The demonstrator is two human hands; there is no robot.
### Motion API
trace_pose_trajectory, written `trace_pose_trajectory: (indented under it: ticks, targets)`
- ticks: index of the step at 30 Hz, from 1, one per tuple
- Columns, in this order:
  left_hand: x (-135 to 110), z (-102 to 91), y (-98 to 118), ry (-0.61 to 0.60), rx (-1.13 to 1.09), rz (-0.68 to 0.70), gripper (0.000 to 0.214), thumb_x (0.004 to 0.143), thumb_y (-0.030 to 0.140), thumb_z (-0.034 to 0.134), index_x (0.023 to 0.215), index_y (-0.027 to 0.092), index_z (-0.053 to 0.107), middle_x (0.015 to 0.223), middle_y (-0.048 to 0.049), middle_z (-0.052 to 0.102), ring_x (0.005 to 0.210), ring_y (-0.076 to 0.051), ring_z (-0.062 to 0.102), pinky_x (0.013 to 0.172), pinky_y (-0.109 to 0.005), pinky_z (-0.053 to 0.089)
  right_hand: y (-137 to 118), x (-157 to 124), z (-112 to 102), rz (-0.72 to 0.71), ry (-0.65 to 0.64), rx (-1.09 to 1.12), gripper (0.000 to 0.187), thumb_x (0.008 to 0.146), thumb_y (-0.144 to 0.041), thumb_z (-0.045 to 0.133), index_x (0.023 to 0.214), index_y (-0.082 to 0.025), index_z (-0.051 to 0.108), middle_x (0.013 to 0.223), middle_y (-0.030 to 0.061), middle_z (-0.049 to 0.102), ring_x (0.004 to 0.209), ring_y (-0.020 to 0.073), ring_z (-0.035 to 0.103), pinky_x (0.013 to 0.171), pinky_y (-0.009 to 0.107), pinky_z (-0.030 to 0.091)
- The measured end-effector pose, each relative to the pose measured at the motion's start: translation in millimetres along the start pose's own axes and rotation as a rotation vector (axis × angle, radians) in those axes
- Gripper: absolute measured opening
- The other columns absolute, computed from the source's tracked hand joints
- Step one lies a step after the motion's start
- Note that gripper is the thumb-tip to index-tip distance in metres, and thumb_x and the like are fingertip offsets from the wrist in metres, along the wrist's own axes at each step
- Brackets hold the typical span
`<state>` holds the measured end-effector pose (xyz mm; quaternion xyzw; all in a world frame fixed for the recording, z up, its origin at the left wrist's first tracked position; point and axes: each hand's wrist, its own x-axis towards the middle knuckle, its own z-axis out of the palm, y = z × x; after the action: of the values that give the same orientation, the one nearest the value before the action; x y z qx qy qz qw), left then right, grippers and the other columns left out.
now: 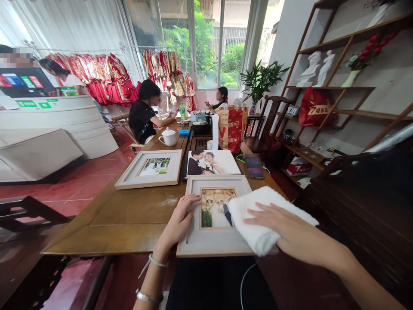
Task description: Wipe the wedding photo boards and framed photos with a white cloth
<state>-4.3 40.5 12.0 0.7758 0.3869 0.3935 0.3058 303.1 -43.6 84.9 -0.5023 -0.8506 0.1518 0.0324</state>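
Note:
A pale framed wedding photo (206, 241) lies flat at the near edge of the wooden table (135, 215). My left hand (179, 221) rests open on the frame's left border, fingers stretched toward its top. My right hand (287, 230) lies flat, fingers spread, on a folded white cloth (258, 215) that covers the frame's right side.
A second framed photo (150, 168) and an unframed wedding print (211, 162) lie farther up the table, with a phone (254, 166), a white teapot (168, 137), a tea tray and a red bag (232, 127). Two people sit at the far end. Wooden shelves stand right, chairs left.

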Motion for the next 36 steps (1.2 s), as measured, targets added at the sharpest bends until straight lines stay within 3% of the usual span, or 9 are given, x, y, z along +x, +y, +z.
trace_pose_trajectory:
  ticks: [6,9,12,15,21,24,29,36]
  targets:
    - [-1,-1.6,4,-0.028,0.002,-0.015,0.046,0.079,0.003,0.039,0.113,0.024,0.060,0.123,-0.0057,0.058,0.127,-0.022,0.041,0.111,-0.048,0.028,39,71,7,0.198,0.315,-0.082,0.077,0.064,0.000,0.039,0.137,-0.023,0.045,0.142,0.0034,0.046,0.134,0.0250,0.035,0.109,0.050,0.029]
    - [-2,-1.1,2,-0.044,-0.010,-0.026,0.046,0.080,0.004,0.039,0.116,0.025,0.060,0.128,-0.0055,0.056,0.129,-0.023,0.038,0.112,-0.050,0.025,41,104,13,0.249,0.368,-0.092,0.076,0.066,-0.001,0.040,0.138,-0.022,0.043,0.145,0.0048,0.042,0.136,0.0273,0.029,0.109,0.053,0.025]
    - [-4,0.7,1,-0.018,-0.029,-0.039,0.047,0.081,0.006,0.040,0.120,0.024,0.058,0.131,-0.0060,0.054,0.130,-0.023,0.037,0.113,-0.050,0.023,30,117,21,0.196,0.334,-0.100,0.077,0.063,-0.001,0.043,0.137,-0.022,0.045,0.147,0.0039,0.039,0.139,0.0290,0.023,0.111,0.055,0.016]
    - [-6,2.8,1,0.015,-0.055,-0.057,0.048,0.079,0.006,0.041,0.121,0.024,0.057,0.130,-0.0058,0.055,0.130,-0.023,0.037,0.114,-0.049,0.022,11,102,26,0.020,0.207,-0.064,0.083,0.056,0.000,0.044,0.135,-0.026,0.048,0.147,0.0016,0.039,0.140,0.0268,0.020,0.113,0.055,0.010]
    - [-8,4.1,5,0.076,-0.139,-0.113,0.055,0.070,0.005,0.043,0.120,0.022,0.059,0.130,-0.0065,0.054,0.130,-0.024,0.039,0.113,-0.045,0.024,-22,30,23,-0.274,-0.005,0.157,0.086,0.056,0.002,0.040,0.134,-0.033,0.048,0.145,-0.0045,0.042,0.140,0.0206,0.023,0.114,0.051,0.013]
    - [-8,3.0,6,0.079,-0.146,-0.132,0.060,0.063,0.003,0.043,0.117,0.023,0.061,0.130,-0.0056,0.055,0.130,-0.026,0.039,0.112,-0.045,0.025,-20,11,26,-0.288,0.029,0.186,0.077,0.067,0.001,0.041,0.135,-0.034,0.046,0.143,-0.0022,0.045,0.138,0.0210,0.027,0.115,0.053,0.011]
    - [-9,0.9,9,0.068,-0.146,-0.091,0.064,0.061,0.003,0.042,0.119,0.023,0.060,0.131,-0.0047,0.055,0.131,-0.026,0.039,0.111,-0.046,0.027,-5,16,41,-0.260,0.153,0.178,0.056,0.081,-0.012,0.048,0.134,-0.032,0.049,0.139,0.0026,0.051,0.136,0.0259,0.032,0.113,0.057,0.010]
    - [-8,1.5,10,0.011,-0.159,-0.023,0.063,0.061,0.001,0.039,0.116,0.023,0.061,0.127,-0.0041,0.058,0.127,-0.025,0.043,0.111,-0.047,0.027,-6,26,46,-0.240,0.183,0.139,0.073,0.067,-0.001,0.042,0.134,-0.031,0.048,0.139,-0.0003,0.050,0.137,0.0227,0.029,0.113,0.055,0.012]
